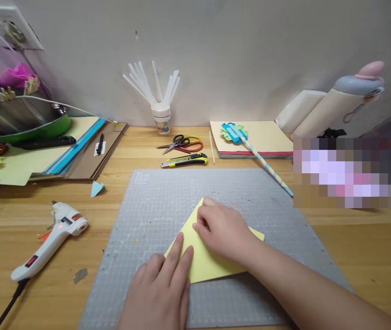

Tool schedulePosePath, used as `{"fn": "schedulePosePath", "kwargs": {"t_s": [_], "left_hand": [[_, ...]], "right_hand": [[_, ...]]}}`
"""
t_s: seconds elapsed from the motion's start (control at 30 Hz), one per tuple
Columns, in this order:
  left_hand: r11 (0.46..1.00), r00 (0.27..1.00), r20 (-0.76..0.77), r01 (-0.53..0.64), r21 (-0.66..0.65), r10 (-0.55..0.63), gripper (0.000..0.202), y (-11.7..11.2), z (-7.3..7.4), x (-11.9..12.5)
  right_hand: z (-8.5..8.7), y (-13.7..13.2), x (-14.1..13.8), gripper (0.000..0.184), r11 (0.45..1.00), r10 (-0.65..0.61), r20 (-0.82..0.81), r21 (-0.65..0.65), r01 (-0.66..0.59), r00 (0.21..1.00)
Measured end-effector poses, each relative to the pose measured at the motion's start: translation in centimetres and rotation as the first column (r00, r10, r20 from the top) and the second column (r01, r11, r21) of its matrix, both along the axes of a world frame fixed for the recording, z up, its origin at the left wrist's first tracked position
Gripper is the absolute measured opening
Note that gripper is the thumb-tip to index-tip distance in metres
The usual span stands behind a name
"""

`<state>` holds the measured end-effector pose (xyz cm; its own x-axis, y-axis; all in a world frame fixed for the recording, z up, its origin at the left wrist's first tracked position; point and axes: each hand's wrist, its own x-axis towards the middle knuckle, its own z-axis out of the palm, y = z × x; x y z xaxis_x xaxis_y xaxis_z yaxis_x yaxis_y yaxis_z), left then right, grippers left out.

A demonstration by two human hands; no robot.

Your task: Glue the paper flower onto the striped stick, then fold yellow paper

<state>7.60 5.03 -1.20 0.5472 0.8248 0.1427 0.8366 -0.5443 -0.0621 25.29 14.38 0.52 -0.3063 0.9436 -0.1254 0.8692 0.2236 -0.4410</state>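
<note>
Wooden table top [136, 149] is partly hidden by a gray mat [136, 215], where yellow paper [211, 266] is pressed by the left hand [157, 284], two fingers slightly apart. Some paper is covered by the right hand [225, 229], fingers curled; whether any is pinched cannot be told.

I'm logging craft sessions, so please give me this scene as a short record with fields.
Surface: gray cutting mat on a wooden table
Workpiece: yellow paper, lying on the mat
Left grip: fingers extended, fingertips on the paper
Right grip: curled at the paper's far corner; pinching or pressing unclear
Beyond mat: utility knife, black-handled scissors, paper cup holding white strips
Left of mat: white glue gun, small red light showing
Obscured: pixelated patch at right
</note>
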Motion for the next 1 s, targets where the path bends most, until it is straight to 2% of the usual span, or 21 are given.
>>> {"fn": "schedulePosePath", "kwargs": {"t_s": [0.13, 0.23, 0.27, 0.33, 0.47, 0.6, 0.77, 0.9, 1.0], "left_hand": [[0.974, 0.993, 0.081, -0.065, -0.216, 0.085, 0.049, 0.5, 1.1, -0.4], [0.920, 0.969, 0.125, -0.156, -0.359, 0.213, 0.054, 1.1, 1.8, -0.9], [0.904, 0.958, 0.136, -0.181, -0.387, 0.251, 0.054, 1.4, 1.9, -1.0], [0.882, 0.935, 0.162, -0.224, -0.415, 0.314, 0.052, 1.7, 1.9, -1.2], [0.880, 0.919, 0.180, -0.258, -0.400, 0.351, 0.050, 1.8, 1.6, -1.3], [0.904, 0.932, 0.158, -0.260, -0.340, 0.327, 0.055, 1.1, 1.5, -0.9], [0.943, 0.959, 0.108, -0.233, -0.239, 0.264, 0.054, 0.5, 1.8, -0.6], [0.951, 0.967, 0.065, -0.226, -0.212, 0.245, 0.053, 0.7, 1.6, -0.8], [0.952, 0.968, 0.049, -0.230, -0.204, 0.245, 0.056, 0.9, 1.3, -1.0]], "right_hand": [[0.9, -0.6, 0.5, 0.005, 0.998, 0.037, -0.044, 0.056, -0.035, 0.998], [2.7, -2.9, 0.4, 0.009, 0.972, 0.088, -0.014, 0.220, -0.082, 0.996], [3.2, -4.0, 0.1, 0.009, 0.946, 0.186, 0.053, 0.259, -0.194, 0.981], [3.5, -6.5, -0.6, 0.006, 0.899, 0.347, 0.170, 0.220, -0.378, 0.922], [1.5, -10.4, -2.2, 0.019, 0.825, 0.493, 0.231, 0.182, -0.535, 0.839], [-0.2, -12.0, -3.1, 0.023, 0.869, 0.456, 0.217, 0.101, -0.484, 0.863], [0.8, -12.8, -2.5, 0.033, 0.924, 0.361, 0.244, 0.041, -0.381, 0.900], [1.4, -13.3, -0.3, 0.043, 0.947, 0.313, 0.290, -0.021, -0.321, 0.904], [1.5, -13.5, 1.9, 0.047, 0.973, 0.233, 0.309, -0.068, -0.222, 0.922]]}}
